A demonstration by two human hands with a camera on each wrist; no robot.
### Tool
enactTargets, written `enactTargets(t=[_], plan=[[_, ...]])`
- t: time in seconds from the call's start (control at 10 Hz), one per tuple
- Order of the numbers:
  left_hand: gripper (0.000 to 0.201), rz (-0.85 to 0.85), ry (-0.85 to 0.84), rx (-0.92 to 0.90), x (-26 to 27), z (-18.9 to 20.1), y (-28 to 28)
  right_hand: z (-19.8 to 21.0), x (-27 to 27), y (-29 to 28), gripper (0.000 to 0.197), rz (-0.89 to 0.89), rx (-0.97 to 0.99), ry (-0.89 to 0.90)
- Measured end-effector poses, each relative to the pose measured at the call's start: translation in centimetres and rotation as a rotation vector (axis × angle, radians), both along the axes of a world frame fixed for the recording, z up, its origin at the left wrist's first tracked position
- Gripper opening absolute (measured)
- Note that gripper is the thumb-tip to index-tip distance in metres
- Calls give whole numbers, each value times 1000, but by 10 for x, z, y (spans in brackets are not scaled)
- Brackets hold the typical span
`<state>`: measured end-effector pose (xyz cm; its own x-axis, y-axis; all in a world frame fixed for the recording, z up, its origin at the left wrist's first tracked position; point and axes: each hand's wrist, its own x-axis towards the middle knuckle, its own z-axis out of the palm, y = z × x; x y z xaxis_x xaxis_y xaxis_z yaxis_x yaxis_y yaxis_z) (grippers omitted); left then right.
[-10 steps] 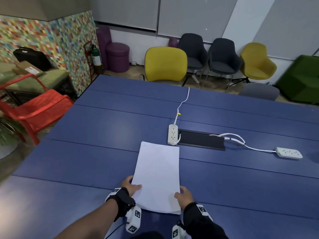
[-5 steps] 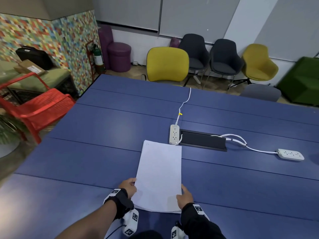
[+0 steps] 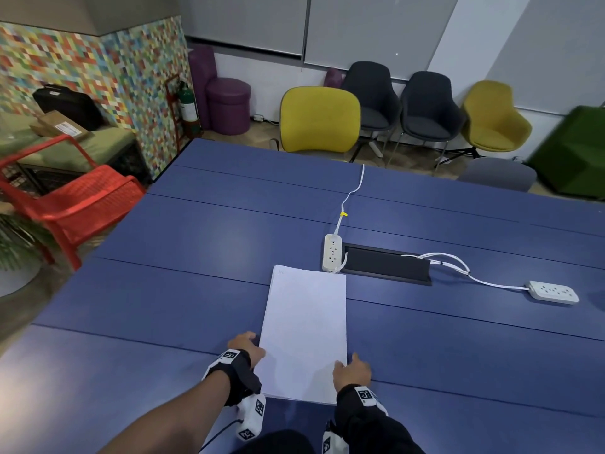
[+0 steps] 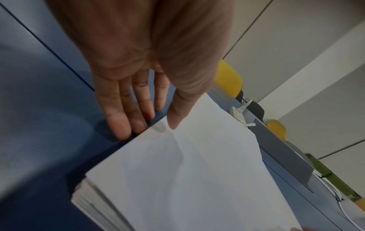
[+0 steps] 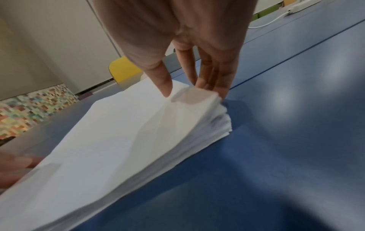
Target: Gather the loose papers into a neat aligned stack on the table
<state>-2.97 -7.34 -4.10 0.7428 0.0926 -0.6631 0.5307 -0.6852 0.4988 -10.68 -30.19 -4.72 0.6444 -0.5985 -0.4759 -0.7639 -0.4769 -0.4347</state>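
papers white | table blue | wall multicoloured mosaic | chair yellow

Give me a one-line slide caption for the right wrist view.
Right hand squares the paper stack on the blue table, thumb on top, fingers against its side edge.

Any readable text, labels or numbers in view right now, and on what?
None legible.
Paper stack: faint mark at far left corner, too small to read.
Cardboard box: white shipping label, blurred.
Fire extinguisher: white label, blurred.
Wrist bands: square marker patterns, no words.
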Motion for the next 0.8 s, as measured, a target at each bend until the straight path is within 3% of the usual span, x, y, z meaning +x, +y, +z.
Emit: enactTargets(t=[0.1, 0.7, 0.8], plan=[[45, -29, 0, -8, -1, 1, 0, 4, 1, -6, 20, 16, 58, -24], [35, -56, 15, -134, 1, 4, 5, 32, -5, -9, 11, 196, 163, 23], [37, -79, 11, -78, -1, -9, 8, 33, -6, -13, 63, 145, 92, 45]])
